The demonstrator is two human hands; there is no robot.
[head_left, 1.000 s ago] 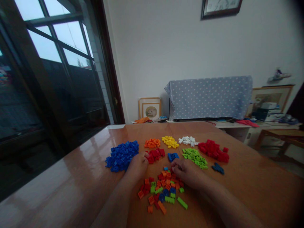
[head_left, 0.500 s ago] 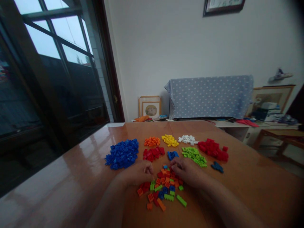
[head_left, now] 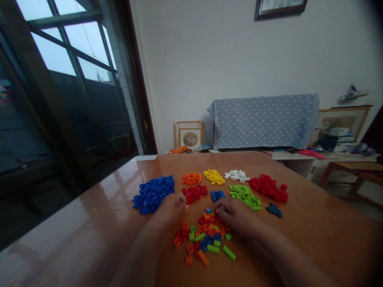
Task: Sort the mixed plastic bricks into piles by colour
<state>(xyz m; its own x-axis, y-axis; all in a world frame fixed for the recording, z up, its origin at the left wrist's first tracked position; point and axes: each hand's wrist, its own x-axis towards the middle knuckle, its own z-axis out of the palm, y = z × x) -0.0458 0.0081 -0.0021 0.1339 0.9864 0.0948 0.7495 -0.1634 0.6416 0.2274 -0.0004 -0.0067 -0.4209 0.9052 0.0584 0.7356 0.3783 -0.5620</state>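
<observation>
My left hand [head_left: 172, 205], fingers curled closed, is just in front of a pile of red bricks [head_left: 195, 193] and beside a large heap of blue bricks [head_left: 155, 193]. What it pinches, if anything, is too small to make out. At the upper right edge of a loose mix of orange, red, green and blue bricks [head_left: 206, 228] rests my right hand [head_left: 231, 211]. Its fingers are bent together and their tips hide whatever they touch. Just left of these fingertips lies a light blue brick [head_left: 208, 210]; a small blue group [head_left: 218, 195] sits behind them.
Sorted piles stand farther back on the wooden table [head_left: 98, 223]: orange bricks [head_left: 191, 178], yellow bricks [head_left: 214, 177], white bricks [head_left: 236, 175], lime green bricks [head_left: 245, 197] and red bricks [head_left: 269, 188]. Dark blue pieces [head_left: 274, 210] lie at the right.
My left hand has moved away from the mixed bricks, back and slightly left, to the front of the red pile, uncovering bricks at the mix's left side. The right hand stays nearly in place.
</observation>
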